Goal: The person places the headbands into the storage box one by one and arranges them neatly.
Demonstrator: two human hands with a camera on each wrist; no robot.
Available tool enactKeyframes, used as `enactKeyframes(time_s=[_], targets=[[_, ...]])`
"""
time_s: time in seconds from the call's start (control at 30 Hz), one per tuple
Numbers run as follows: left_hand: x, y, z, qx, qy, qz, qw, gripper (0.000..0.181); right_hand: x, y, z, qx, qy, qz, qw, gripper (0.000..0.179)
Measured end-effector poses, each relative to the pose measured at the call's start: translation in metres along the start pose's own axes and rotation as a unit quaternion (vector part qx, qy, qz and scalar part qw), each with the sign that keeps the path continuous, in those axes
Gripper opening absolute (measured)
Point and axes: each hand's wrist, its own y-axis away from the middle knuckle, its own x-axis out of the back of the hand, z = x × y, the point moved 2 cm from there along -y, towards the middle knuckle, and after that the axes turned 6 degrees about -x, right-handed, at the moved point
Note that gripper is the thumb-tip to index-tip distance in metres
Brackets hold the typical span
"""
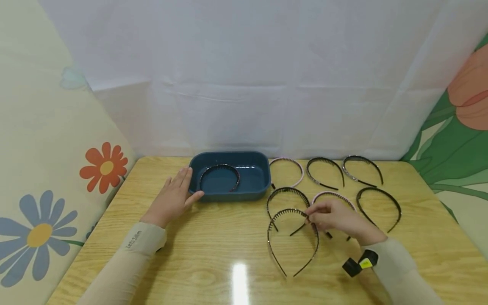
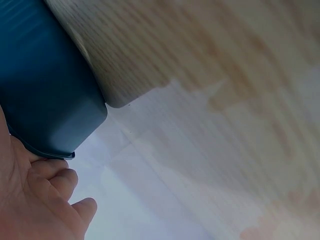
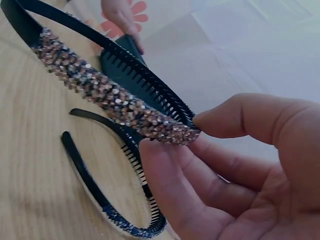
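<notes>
Pinches a glittered black headband (image 3: 117,102) in the right hand (image 1: 337,218), with thumb and fingertips closed on 1 side of the band. Looks crusted along the outside with small copper-pink, silver and dark chips, giving way to smooth black at the end, with comb teeth lining the inner edge. Is held over the wooden tabletop (image 1: 206,254), nearer than 6 other headbands (image 1: 287,189) and to the right of the blue tray (image 1: 228,197), with both tips toward the near side. Rests the left hand (image 1: 173,197) against the tray's left end, with fingers extended and thumb spread along the near corner. Shows 1 dark headband (image 1: 220,165) inside the tray, and beside it 2 rows of 3, counting 2 pink and 4 black.
</notes>
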Motion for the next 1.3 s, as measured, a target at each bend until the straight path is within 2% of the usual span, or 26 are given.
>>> enactKeyframes(time_s=[0.27, 0.4, 0.77, 0.93, 1.17, 1.3], targets=[[-0.001, -0.001, -0.003, 0.0, -0.006, 0.002, 1.0, 0.094, 0.003, -0.007, -0.01, 0.006, -0.071, 0.036, 0.9968, 0.033], [0.0, -0.001, -0.002, -0.003, -0.005, 0.007, 1.0, 0.093, 0.001, -0.013, -0.014, 0.0, -0.1, 0.06, 0.9932, 0.035], [0.001, -0.001, 0.002, -0.003, -0.004, 0.005, 1.0, 0.092, -0.001, -0.028, -0.021, 0.025, -0.17, 0.097, 0.9802, 0.037], [0.001, 0.0, 0.003, -0.002, -0.001, 0.004, 1.0, 0.092, -0.002, -0.034, -0.025, 0.027, -0.21, 0.113, 0.9708, 0.041], [0.0, 0.0, 0.002, -0.003, -0.005, 0.005, 1.0, 0.092, -0.007, -0.048, -0.032, 0.04, -0.271, 0.121, 0.954, 0.033], [0.0, 0.0, 0.001, -0.002, -0.009, 0.007, 0.9999, 0.092, -0.009, -0.055, -0.036, 0.039, -0.298, 0.128, 0.9452, 0.034]])
